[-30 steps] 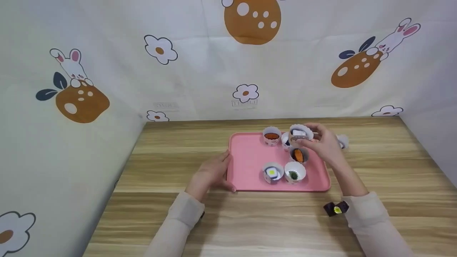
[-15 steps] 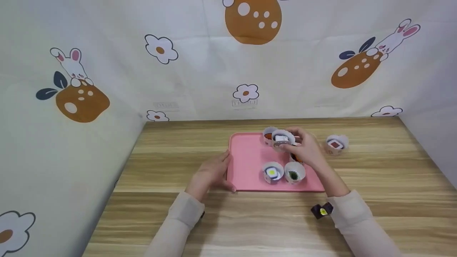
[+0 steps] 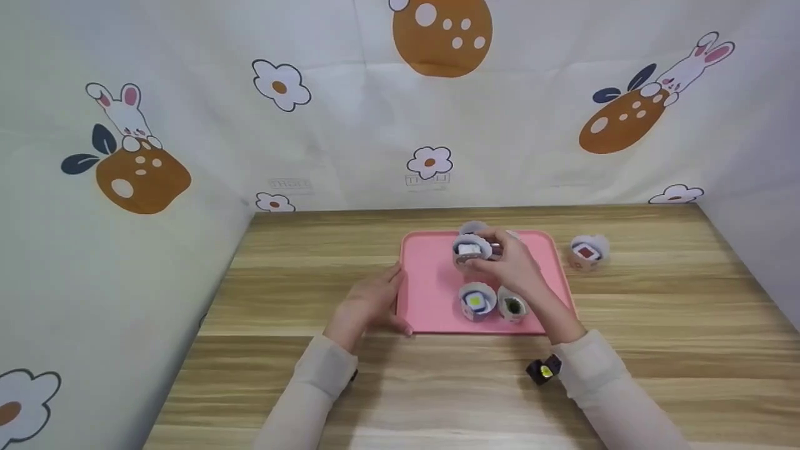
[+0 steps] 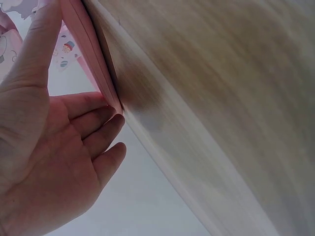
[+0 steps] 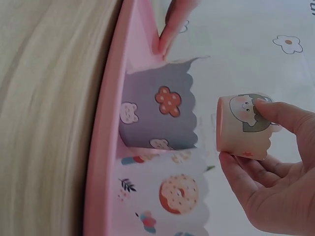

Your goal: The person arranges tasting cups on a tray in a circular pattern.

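Note:
My right hand (image 3: 511, 267) pinches a scalloped paper baking cup (image 3: 465, 257) between thumb and fingers, over the back middle of the pink tray (image 3: 428, 269). A white block with a greyish side lies in that cup. The right wrist view shows a cartoon face on the held cup (image 5: 241, 132), raised off the tray. My left hand (image 3: 369, 303) rests at the tray's left side, fingers touching the edge and thumb at the front corner. Two cups stand at the tray's front: one with a white-and-yellow piece (image 3: 477, 303), one with a green piece (image 3: 512, 305).
Behind the held cup, another cup (image 3: 472, 227) shows at the tray's back; my right hand hides more cups. Right of the tray, a cup with a white-and-red piece (image 3: 586, 252) stands on the wooden table (image 3: 675, 300). A printed cloth (image 3: 350, 137) hangs behind.
My right hand has carried the held cup leftward from the tray's back right to its back middle. The cup with the green piece has tilted slightly. My left hand stays in place.

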A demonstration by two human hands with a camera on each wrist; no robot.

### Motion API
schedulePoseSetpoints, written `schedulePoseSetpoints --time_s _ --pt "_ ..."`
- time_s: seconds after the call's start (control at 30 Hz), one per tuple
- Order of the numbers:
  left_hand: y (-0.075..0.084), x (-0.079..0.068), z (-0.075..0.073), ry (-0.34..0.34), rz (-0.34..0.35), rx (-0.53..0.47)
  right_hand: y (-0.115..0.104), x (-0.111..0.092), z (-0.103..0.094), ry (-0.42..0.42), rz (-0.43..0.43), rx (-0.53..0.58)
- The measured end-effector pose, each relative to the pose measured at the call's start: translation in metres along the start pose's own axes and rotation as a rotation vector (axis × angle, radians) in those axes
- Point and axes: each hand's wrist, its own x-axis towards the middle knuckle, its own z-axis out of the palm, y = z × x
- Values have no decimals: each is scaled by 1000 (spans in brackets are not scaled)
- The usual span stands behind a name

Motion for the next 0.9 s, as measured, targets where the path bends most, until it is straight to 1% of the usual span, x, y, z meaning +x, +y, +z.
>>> schedulePoseSetpoints --time_s 0.23,0.47,0.53,0.67,0.9 --pt "0 1 1 -1 -6 -4 2 2 11 -31 16 -32" --pt "-1 2 1 -4 -15 -41 4 5 18 -57 25 3" --pt "-1 2 1 -5 -16 -45 5 5 20 -59 23 -5" --pt "-1 2 1 -5 -15 -32 7 5 25 -68 21 -13" --pt "-2 2 1 13 7 12 8 6 32 -91 38 -71"
